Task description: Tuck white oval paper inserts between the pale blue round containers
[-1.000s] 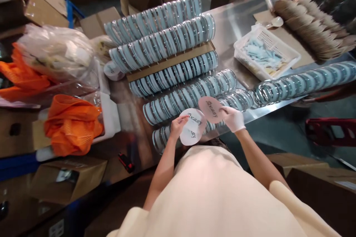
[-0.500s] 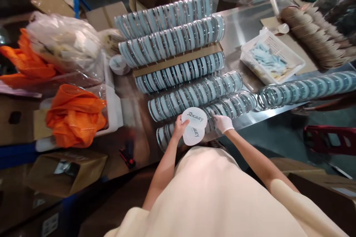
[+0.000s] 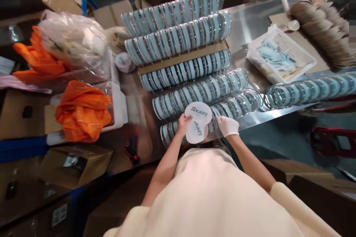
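Observation:
My bare left hand (image 3: 184, 125) grips two round white discs printed "beauty" (image 3: 198, 114), one overlapping the other, over the near edge of a steel table (image 3: 244, 29). My right hand (image 3: 227, 125), in a white glove, rests beside the discs on the nearest row of round glass-and-blue lidded tins (image 3: 236, 103); its fingers curl onto the row, and what they pinch is hidden. Several more rows of the same tins (image 3: 178, 39) lie side by side behind.
A white basket of pale blue packets (image 3: 280, 59) and fanned brown paper discs (image 3: 322, 33) lie at the right. Another tin row (image 3: 308, 90) runs right. Orange mesh bags (image 3: 82, 111), a clear plastic bag (image 3: 72, 44) and cardboard boxes (image 3: 75, 164) crowd the left.
The disc my right hand held has been laid onto the one in my left hand. My right hand has dropped to the nearest row of tins. The view shifted slightly.

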### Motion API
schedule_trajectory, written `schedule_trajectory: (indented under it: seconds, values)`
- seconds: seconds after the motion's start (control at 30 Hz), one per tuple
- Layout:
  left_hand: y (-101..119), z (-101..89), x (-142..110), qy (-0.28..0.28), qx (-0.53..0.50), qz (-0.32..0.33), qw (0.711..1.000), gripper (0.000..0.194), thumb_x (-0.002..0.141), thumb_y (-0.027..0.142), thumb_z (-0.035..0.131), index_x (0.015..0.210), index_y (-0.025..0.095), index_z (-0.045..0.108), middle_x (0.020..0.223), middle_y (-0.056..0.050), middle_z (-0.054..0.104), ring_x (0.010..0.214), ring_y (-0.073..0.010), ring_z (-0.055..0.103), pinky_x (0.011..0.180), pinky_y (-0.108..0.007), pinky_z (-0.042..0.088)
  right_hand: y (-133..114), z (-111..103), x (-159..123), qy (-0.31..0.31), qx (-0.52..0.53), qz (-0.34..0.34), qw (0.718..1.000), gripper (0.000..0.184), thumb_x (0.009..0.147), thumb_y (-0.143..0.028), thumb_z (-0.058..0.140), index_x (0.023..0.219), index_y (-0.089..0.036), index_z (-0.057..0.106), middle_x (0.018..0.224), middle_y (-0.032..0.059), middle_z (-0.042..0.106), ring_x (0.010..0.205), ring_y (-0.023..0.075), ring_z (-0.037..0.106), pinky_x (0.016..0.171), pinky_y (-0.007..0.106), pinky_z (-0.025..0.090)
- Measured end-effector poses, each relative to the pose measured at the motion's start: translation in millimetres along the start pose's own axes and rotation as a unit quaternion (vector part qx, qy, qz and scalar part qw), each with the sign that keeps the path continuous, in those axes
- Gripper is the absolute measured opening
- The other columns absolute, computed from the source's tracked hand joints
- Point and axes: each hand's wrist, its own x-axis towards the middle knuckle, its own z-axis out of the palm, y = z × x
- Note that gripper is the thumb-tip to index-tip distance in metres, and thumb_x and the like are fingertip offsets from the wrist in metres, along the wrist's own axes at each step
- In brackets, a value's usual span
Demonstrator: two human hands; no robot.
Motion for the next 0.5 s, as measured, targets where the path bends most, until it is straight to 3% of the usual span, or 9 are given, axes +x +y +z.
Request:
schedule_trajectory:
  seconds: [0.1,0.17,0.23,0.37,0.5]
  values:
    - [10,0.8,7,-0.022,-0.022,-0.001,1.0,0.075,0.065,0.071,0.086,0.11,0.016,0.061,0.107,-0.013,0.077,0.09,-0.0239,0.073,0.085,-0.037,0.059,-18,-15,5,0.059,0.131,-0.035,0.989,0.045,0.104,-0.049,0.05,0.136,-0.023,0.07,0.119,0.0104,0.078,0.11,0.0235,0.073,0.097,0.031,0.052]
    - [19,-1.5,9,-0.04,-0.041,0.001,0.998,0.074,0.063,0.069,0.089,0.107,0.016,0.062,0.101,-0.011,0.078,0.085,-0.0216,0.073,0.081,-0.034,0.059,-23,-27,11,0.06,0.205,-0.081,0.974,0.039,0.099,-0.04,0.06,0.132,-0.023,0.072,0.119,0.0054,0.078,0.109,0.0197,0.072,0.096,0.025,0.052]
    - [27,-10.1,9,-0.051,-0.053,-0.009,0.997,0.07,0.065,0.067,0.088,0.105,0.017,0.062,0.091,-0.007,0.076,0.073,-0.0179,0.07,0.069,-0.03,0.057,-19,-38,12,0.087,0.232,-0.081,0.965,0.032,0.094,-0.033,0.063,0.12,-0.021,0.077,0.113,0.0042,0.08,0.105,0.0192,0.073,0.095,0.024,0.052]
    - [32,-45.0,-3,-0.048,-0.037,-0.033,0.998,0.07,0.075,0.061,0.083,0.124,0.018,0.059,0.094,-0.006,0.076,0.068,-0.0164,0.068,0.062,-0.028,0.055,12,-45,-16,0.177,0.172,-0.043,0.968,0.031,0.091,-0.031,0.058,0.112,-0.019,0.078,0.105,0.0071,0.08,0.1,0.0234,0.073,0.091,0.028,0.052]
    - [19,-68.5,-16,-0.017,0.01,-0.034,0.999,0.075,0.074,0.063,0.082,0.128,0.016,0.062,0.107,-0.011,0.077,0.082,-0.021,0.071,0.071,-0.032,0.058,33,-28,-58,0.134,0.078,-0.036,0.987,0.033,0.09,-0.029,0.056,0.113,-0.022,0.077,0.107,0.0067,0.08,0.098,0.0251,0.073,0.084,0.029,0.052]
